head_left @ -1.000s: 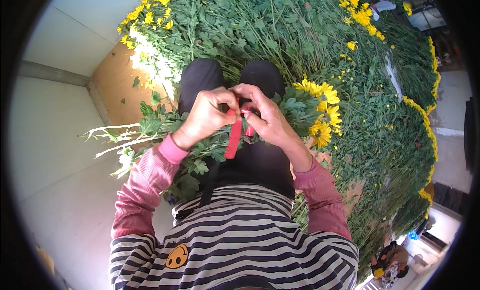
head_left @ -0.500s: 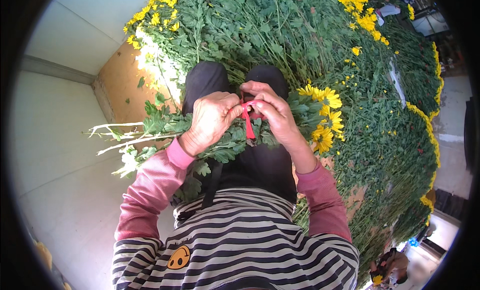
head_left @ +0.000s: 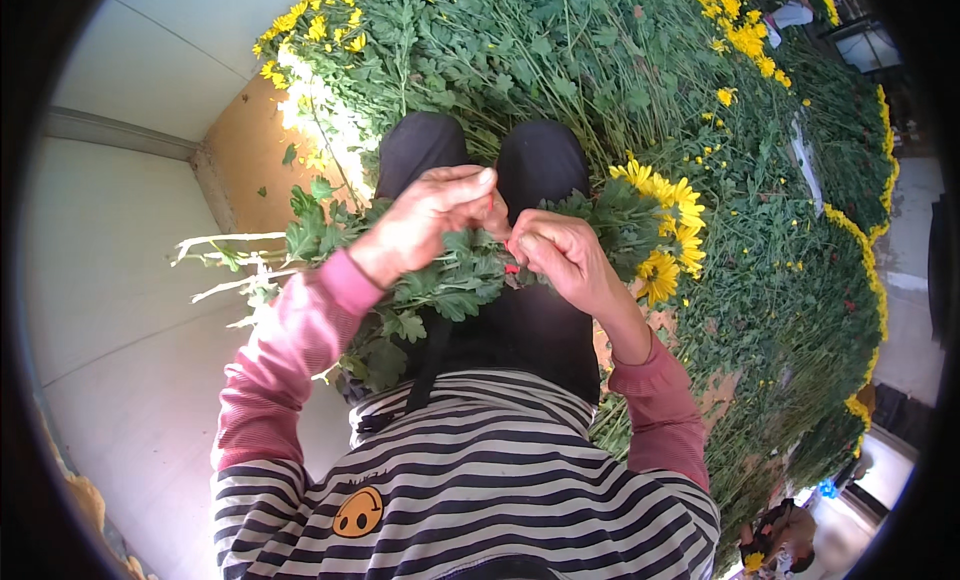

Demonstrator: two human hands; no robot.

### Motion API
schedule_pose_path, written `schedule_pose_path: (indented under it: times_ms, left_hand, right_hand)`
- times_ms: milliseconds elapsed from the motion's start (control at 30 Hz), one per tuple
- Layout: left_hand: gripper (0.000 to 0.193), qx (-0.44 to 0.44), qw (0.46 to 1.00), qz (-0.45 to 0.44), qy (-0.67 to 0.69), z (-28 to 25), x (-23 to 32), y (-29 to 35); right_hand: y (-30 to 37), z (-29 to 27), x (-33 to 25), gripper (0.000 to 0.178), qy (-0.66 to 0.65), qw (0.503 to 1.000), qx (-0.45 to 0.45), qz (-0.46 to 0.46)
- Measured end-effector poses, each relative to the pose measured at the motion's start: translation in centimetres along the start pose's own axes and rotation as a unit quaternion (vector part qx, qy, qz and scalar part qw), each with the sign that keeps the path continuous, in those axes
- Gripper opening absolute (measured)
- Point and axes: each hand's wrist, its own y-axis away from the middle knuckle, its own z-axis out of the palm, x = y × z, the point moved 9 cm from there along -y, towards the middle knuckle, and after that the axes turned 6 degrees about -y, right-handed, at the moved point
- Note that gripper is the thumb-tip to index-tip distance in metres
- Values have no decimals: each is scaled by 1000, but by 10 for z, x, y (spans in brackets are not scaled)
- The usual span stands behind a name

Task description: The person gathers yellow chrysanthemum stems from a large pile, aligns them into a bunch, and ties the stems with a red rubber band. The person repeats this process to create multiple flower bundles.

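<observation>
A bunch of yellow chrysanthemums lies across my lap, its pale cut stems pointing left and its blooms at the right. Around its middle goes a red tie strip, mostly hidden by my fingers. My left hand, slightly blurred, is raised over the bunch with thumb and fingers pinched, a bit of red showing at the fingertips. Close beside it, my right hand is curled into a fist on the strip, just above the leaves.
Heaps of cut chrysanthemums cover the floor ahead and to the right. A pale wall stands at my left, with brown floor beside it. Another person is at the lower right.
My hands, together at the red strip before, have drawn a little apart. The strip's hanging end no longer shows below them, and my right hand has closed into a fist.
</observation>
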Motion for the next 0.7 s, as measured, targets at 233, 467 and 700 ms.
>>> schedule_pose_path:
  times_ms: [233, 467, 700]
  left_hand:
    - [22, -14, 978, 71, -194, 14, -2, 5]
    - [15, -44, 883, 229, -407, 33, 17, 25]
    - [15, 92, 963, 191, -164, 4, 4, 20]
  right_hand:
    - [16, -30, 14, 21, -180, 980, 82, 38]
    - [5, -14, -13, 14, 25, 995, 95, -1]
    - [13, 1, -12, 15, 271, 953, 130, -46]
